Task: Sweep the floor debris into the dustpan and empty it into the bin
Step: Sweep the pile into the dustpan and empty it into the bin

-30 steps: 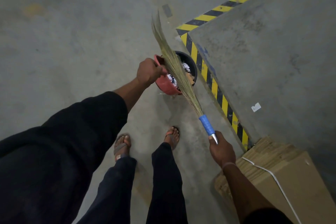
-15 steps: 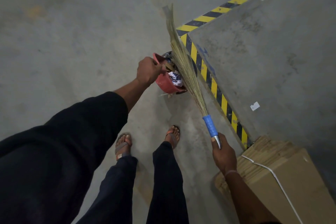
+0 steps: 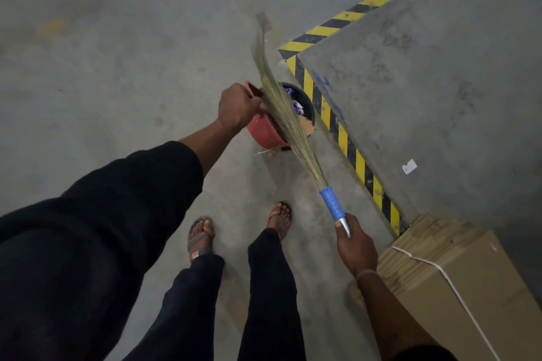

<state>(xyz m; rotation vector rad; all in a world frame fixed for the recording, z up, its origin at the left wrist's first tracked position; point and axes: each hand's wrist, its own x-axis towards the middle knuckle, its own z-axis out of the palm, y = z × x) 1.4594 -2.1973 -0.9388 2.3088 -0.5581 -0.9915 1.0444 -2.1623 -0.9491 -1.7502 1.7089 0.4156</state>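
**Dustpan tipped at the bin**

Head view: the left hand [image 3: 238,107] grips the red dustpan [image 3: 264,132], tilted against the black bin [image 3: 306,102]. The right hand [image 3: 356,246] grasps the broom [image 3: 289,123], bristles lying across both.

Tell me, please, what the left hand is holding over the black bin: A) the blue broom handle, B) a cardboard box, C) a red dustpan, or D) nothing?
C: the left hand grips the red dustpan tilted at the black bin, while the right hand holds the broom.
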